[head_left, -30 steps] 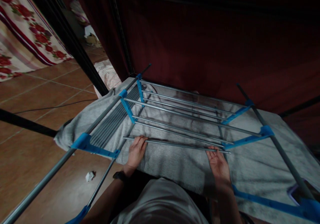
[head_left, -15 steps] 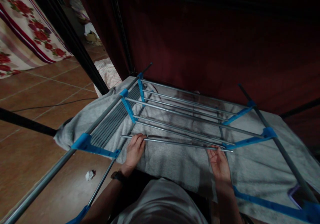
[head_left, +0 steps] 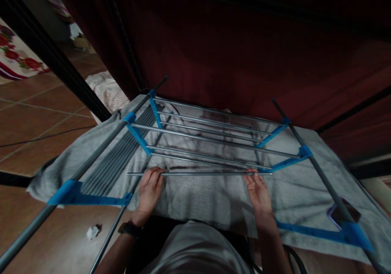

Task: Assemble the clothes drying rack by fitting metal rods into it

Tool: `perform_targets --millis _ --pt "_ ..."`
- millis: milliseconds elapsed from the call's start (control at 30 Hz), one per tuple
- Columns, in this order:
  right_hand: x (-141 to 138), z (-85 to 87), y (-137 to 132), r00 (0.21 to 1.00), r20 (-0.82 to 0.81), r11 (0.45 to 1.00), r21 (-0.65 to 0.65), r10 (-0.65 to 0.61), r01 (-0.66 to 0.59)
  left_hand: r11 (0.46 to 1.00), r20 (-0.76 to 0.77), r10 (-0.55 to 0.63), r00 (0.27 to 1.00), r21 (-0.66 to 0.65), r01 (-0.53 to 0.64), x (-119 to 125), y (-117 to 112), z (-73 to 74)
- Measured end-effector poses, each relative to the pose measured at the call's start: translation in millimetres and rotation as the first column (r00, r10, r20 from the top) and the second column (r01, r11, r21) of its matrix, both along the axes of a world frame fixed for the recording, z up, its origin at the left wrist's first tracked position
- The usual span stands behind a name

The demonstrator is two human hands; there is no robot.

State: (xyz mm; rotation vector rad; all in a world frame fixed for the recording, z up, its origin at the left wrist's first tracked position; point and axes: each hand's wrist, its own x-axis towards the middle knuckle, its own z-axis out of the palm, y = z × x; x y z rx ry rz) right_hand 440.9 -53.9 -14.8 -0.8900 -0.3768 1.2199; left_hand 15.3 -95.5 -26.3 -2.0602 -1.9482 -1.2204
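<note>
A loose thin metal rod [head_left: 201,174] lies across in front of me, held near both ends. My left hand [head_left: 150,186] is closed over its left part, palm down, with a short end sticking out to the left. Near the right end, my right hand [head_left: 257,190] grips the rod from below between thumb and fingers. Just beyond it stands a partly built rack of grey tubes [head_left: 214,139] with blue plastic brackets [head_left: 139,139]. The rod's right end is close to a blue bracket [head_left: 284,164]; whether they touch I cannot tell.
Several grey rods [head_left: 122,156] lie side by side at left on the grey blanket [head_left: 195,202]. A phone [head_left: 345,213] rests under the right tube. Crumpled white paper [head_left: 93,232] is on the tiled floor. A dark red curtain [head_left: 214,62] hangs behind.
My view has turned to the right, so the rack appears further left. The rod has become more level in view, still held by both hands.
</note>
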Motion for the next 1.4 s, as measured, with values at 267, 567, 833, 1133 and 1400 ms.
perform_targets --millis 267,567,833,1133,1400 --pt "0.5 18.9 8.2 0.998 0.058 1.000 0.017 -0.016 0.015 1.000 -0.002 -0.023 1.000 0.012 0.023 4.2 0.0 1.4" --pt "9.8 28.8 18.3 0.994 0.102 0.999 0.020 -0.034 0.032 0.997 0.012 -0.068 0.998 0.040 0.068 12.4 2.9 3.0" --pt "14.2 41.7 28.2 0.996 0.078 0.997 0.065 -0.053 0.048 0.994 -0.022 -0.089 0.996 0.063 0.090 19.4 7.9 7.3" --pt "16.8 43.9 30.4 0.997 0.051 0.996 0.063 -0.062 0.059 0.994 -0.024 -0.089 0.996 0.057 0.090 20.6 11.1 7.7" --pt "17.1 48.8 30.6 0.996 0.064 0.995 0.077 -0.065 0.060 0.995 0.005 -0.087 0.996 0.058 0.086 21.5 13.6 8.1"
